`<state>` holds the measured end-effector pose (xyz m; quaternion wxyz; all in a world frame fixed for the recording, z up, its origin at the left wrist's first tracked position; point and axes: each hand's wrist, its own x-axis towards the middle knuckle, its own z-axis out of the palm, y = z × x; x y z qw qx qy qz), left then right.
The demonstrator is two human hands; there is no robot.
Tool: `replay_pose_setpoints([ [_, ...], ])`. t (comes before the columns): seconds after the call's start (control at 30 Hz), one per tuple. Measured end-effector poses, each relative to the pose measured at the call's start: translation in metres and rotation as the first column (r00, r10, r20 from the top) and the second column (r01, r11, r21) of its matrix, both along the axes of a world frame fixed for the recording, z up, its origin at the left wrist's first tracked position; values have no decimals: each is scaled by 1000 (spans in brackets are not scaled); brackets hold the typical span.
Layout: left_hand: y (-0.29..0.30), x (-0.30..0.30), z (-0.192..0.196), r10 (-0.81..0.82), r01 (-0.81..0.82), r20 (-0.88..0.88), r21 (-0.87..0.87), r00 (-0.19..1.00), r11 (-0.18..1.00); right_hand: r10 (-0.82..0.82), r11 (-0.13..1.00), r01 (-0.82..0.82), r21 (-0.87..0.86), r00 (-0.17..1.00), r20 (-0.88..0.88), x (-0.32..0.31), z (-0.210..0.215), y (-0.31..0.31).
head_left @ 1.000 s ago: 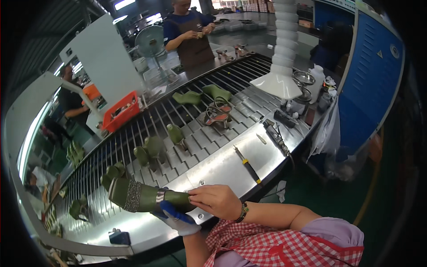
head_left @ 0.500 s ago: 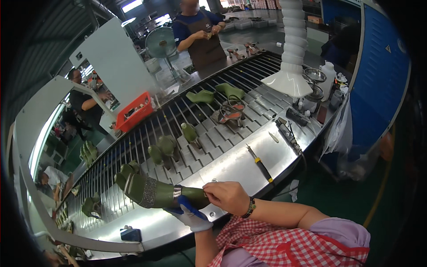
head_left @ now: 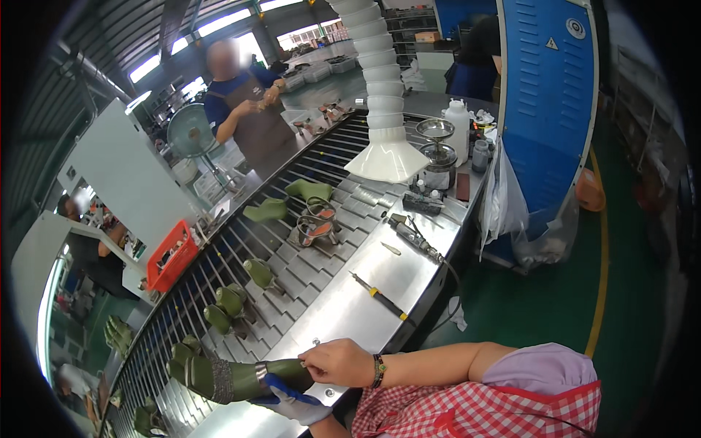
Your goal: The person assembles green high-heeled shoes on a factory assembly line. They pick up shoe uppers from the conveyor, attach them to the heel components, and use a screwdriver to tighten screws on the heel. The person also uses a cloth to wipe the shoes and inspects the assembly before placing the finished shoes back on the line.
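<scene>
A green shoe last [head_left: 281, 372] wearing a sandal lies across my left hand [head_left: 296, 403], which has a white and blue glove. The sandal shows a glittery grey band [head_left: 223, 381] over the forefoot and a silvery strap [head_left: 261, 372] farther along. My left fingers wrap the last from below, next to that strap. Bare and wearing a beaded bracelet, my right hand [head_left: 342, 363] pinches at the right end of the last. Whatever lies between its fingertips is too small to make out.
A slatted metal conveyor [head_left: 292, 281] carries several green lasts and a strappy sandal [head_left: 318, 226]. On its steel edge lie a yellow-black handled tool [head_left: 380, 298] and an air tool [head_left: 415, 237]. A white duct hood [head_left: 387, 157] hangs above. Across stands a person [head_left: 248, 117] in an apron.
The view has swung right, so the conveyor and its things appear farther left. Both hands and the last sit lower left in the picture, with their grip much the same.
</scene>
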<state>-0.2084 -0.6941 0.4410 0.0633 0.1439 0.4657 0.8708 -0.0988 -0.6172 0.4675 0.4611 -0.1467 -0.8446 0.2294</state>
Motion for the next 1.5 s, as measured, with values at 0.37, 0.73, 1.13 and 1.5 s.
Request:
replay_pose_setpoints([
  [0.37,-15,-9,27,-659,454,403,496,635,740,142,583,-320,-747,945,-294,23,27,27],
  [0.73,-43,22,13,-892,537,420,721,165,439,76,995,-83,-53,989,-126,-11,41,47],
  [1.13,-51,25,13,-939,672,339,681,60,289,270,963,-271,18,963,22,-4,45,32],
  [1.5,-36,-9,37,-844,661,148,559,515,501,529,723,-456,-519,849,-10,11,36,24],
])
